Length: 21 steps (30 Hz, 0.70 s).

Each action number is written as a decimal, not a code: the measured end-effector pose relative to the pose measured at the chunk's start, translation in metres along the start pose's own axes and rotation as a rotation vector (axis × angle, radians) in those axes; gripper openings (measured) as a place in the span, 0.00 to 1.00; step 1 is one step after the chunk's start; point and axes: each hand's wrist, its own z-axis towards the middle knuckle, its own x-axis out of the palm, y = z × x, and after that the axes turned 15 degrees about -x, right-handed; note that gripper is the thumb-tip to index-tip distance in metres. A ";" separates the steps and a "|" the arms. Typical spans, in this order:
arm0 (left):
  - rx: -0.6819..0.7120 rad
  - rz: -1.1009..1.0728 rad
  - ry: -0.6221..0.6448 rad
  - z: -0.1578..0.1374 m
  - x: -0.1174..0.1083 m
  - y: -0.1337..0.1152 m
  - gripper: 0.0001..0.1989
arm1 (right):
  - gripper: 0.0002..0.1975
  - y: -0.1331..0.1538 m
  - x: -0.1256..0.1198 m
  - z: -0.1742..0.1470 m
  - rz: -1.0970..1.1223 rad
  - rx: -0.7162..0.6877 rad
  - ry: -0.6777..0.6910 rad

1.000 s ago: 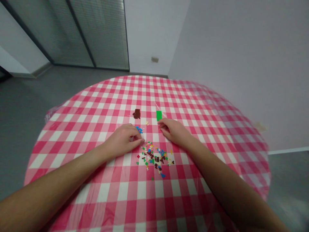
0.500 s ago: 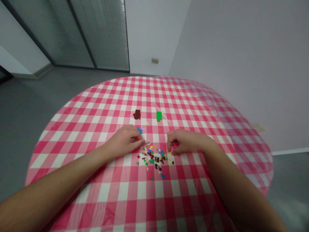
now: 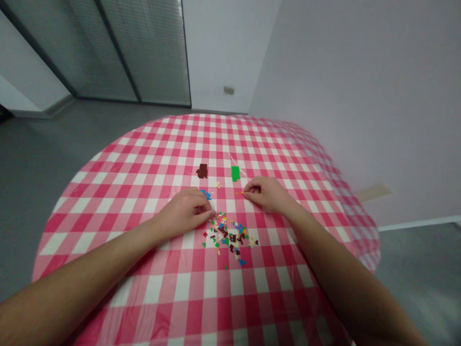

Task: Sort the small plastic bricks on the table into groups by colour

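Observation:
A loose pile of small toy bricks [image 3: 224,235] in brown, blue, green, yellow, white and red lies in front of me. My left hand [image 3: 187,207] rests at the pile's left edge, thumb and fingers curled together; what they hold, if anything, is too small to tell. Beyond the pile, my right hand [image 3: 267,193] pinches a tiny yellow-orange brick [image 3: 242,193] close to the cloth, beside another tiny orange piece [image 3: 236,193]. Several blue bricks [image 3: 205,194] lie just past my left hand. A few cream pieces [image 3: 218,185] sit between the hands, farther out.
Farther back are a cluster of brown bricks [image 3: 202,171] and a green block of bricks [image 3: 235,173]. A red-and-white checked cloth [image 3: 173,298] covers the round table. A wall [image 3: 342,96] stands to the right, and a glass partition [image 3: 154,53] behind on the left.
My right hand has moved from the pile's right side away from me, carrying the small yellow-orange brick beside the orange piece. My left hand stays nearly in place. The view has shifted slightly.

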 end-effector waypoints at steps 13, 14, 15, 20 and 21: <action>0.009 -0.013 0.003 0.000 -0.001 -0.002 0.13 | 0.07 -0.003 0.011 0.005 -0.021 -0.040 -0.042; 0.013 -0.013 0.002 0.000 -0.001 -0.002 0.12 | 0.07 -0.004 0.013 0.006 -0.018 -0.050 -0.056; 0.016 -0.012 0.000 0.000 -0.001 -0.002 0.12 | 0.07 -0.006 0.015 0.007 -0.015 -0.060 -0.071; 0.014 -0.023 -0.005 0.000 0.000 0.000 0.12 | 0.07 -0.010 0.021 0.010 -0.006 -0.083 -0.097; 0.014 -0.022 -0.003 0.000 0.000 0.000 0.12 | 0.07 -0.010 0.021 0.010 -0.003 -0.080 -0.099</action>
